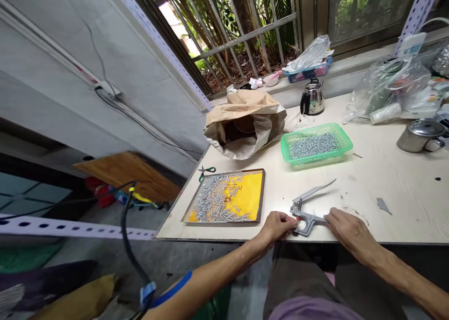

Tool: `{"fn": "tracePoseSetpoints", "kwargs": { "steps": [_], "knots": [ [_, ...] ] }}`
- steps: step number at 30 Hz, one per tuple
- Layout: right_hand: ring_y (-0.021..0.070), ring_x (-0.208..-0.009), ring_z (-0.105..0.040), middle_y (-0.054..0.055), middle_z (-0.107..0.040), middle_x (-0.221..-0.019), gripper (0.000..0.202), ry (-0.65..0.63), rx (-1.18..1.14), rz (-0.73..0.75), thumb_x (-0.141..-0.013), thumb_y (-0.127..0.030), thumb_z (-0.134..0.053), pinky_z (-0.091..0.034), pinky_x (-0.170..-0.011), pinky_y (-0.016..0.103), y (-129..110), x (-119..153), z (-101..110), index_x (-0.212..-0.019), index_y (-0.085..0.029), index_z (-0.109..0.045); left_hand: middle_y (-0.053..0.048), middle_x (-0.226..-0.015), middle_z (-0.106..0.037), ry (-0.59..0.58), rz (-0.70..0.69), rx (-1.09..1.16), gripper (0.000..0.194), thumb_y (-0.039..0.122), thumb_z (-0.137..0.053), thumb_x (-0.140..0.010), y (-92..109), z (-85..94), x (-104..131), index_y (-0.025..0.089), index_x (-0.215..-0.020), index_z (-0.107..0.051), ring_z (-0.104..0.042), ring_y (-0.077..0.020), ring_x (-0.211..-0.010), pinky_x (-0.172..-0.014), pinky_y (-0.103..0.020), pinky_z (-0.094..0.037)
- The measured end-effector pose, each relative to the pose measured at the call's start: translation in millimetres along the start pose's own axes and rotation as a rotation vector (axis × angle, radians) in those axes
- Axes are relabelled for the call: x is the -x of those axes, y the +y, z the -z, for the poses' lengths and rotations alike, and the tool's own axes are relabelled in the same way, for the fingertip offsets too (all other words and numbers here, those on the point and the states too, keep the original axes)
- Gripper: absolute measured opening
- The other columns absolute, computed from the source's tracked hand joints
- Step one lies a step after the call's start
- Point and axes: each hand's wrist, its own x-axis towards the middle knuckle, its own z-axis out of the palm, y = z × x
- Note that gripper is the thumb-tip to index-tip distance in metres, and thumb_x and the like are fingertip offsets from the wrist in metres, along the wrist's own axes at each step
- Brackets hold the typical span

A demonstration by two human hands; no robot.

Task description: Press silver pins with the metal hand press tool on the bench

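A grey metal plier-like hand tool [308, 221] lies at the table's front edge, its upper handle raised and a coil spring near its head. My right hand [347, 226] is closed round the end of its lower handle. My left hand [278, 225] is pinched at the tool's head, next to a small red spot; whatever is between the fingertips is too small to make out. To the left, a shallow tray [253, 189] with a yellow bottom holds many small silvery metal pins. A green plastic basket [286, 154] farther back holds more such pins.
Green-handled scissors [206, 171] lie behind the tray. A brown paper bag [245, 105] stands open at the back left. A steel kettle [313, 98], a lidded steel cup [419, 136] and plastic bags [386, 90] stand toward the back and right. A black cable [126, 231] hangs at left.
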Motion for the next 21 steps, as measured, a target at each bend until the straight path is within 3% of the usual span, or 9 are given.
{"fn": "tracePoseSetpoints", "kwargs": {
  "steps": [6,11,21],
  "knots": [
    [0.0151,-0.06,-0.047,0.003,-0.051,-0.072,0.026,0.021,0.034,0.02,-0.082,0.001,-0.035,-0.031,-0.055,0.028,-3,1,2,-0.074,-0.02,-0.049,0.008,-0.038,-0.041,-0.016,-0.03,-0.062,0.031,0.041,-0.068,-0.069,-5,-2.1,-2,0.013,-0.058,-0.06,-0.036,-0.0049,-0.036,-0.038,-0.018,-0.029],
    [0.0142,-0.06,-0.048,0.002,-0.052,-0.072,0.024,-0.007,0.002,-0.001,-0.085,-0.003,-0.037,-0.032,-0.055,0.026,-1,-1,-2,-0.073,-0.02,-0.047,0.007,-0.037,-0.045,-0.086,0.088,-0.049,0.03,0.04,-0.073,-0.066,-8,0.0,-9,0.012,-0.067,-0.062,-0.04,-0.0058,-0.033,-0.037,-0.018,-0.033],
    [0.0124,-0.06,-0.048,0.002,-0.053,-0.076,0.021,-0.113,-0.116,-0.031,-0.088,-0.011,-0.037,-0.034,-0.054,0.025,2,-6,0,-0.073,-0.02,-0.048,0.006,-0.04,-0.05,-0.224,0.203,0.063,0.037,0.04,-0.082,-0.054,-8,4.9,-11,0.012,-0.061,-0.058,-0.048,-0.0062,-0.036,-0.039,-0.017,-0.038]
  ]
}}
